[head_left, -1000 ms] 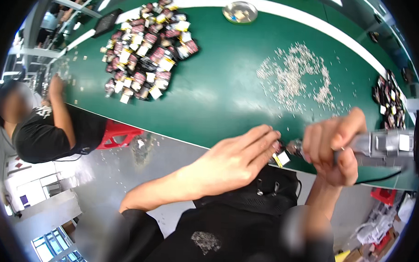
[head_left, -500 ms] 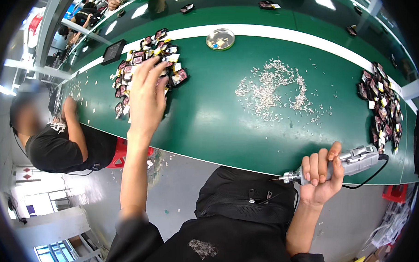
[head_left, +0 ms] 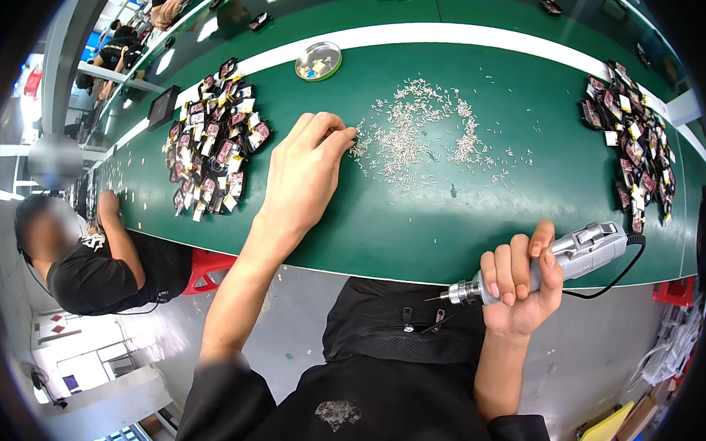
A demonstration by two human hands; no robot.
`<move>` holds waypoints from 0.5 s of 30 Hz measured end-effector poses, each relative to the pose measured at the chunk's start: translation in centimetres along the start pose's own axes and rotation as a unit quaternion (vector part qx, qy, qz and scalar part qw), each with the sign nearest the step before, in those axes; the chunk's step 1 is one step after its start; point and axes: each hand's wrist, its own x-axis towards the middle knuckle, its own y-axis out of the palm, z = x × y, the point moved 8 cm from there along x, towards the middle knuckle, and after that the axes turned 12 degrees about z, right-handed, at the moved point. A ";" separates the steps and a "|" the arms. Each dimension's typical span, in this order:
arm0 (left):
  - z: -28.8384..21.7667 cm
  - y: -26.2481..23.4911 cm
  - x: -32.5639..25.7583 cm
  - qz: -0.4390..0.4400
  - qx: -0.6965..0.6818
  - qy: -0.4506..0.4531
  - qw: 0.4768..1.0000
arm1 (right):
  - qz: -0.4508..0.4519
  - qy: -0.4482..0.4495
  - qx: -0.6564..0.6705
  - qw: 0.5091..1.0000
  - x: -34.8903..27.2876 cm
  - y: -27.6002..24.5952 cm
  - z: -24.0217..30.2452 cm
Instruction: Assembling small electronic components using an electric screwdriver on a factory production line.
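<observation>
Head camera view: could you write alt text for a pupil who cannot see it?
A person's right hand grips a grey power tool; the left hand is at the edge of small pale pieces scattered on a green table. A left pile and a right pile of black items flank them, a round dish lies beyond, and another person sits at left.

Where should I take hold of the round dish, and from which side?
Best pinch the dish by its near rim, coming from the near side with the left hand, which is closer; the right hand holds the tool. The dish's raised round edge should suit a pinch, and small pieces lie inside, so keep it level.
</observation>
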 end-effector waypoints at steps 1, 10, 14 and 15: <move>-0.2 0.1 -0.1 0.002 0.022 0.007 1.000 | -0.002 -0.001 0.000 1.000 0.0 -0.1 0.0; -0.5 0.0 0.4 -0.008 0.035 0.069 0.997 | 0.018 0.005 0.001 1.000 -0.1 0.2 0.0; 1.3 -0.4 0.2 -0.042 -0.048 0.018 0.998 | 0.022 0.006 0.004 1.000 -0.6 0.3 0.2; 1.6 -0.5 -0.2 -0.040 -0.075 0.002 0.996 | 0.023 0.006 0.004 1.000 -0.7 0.3 0.2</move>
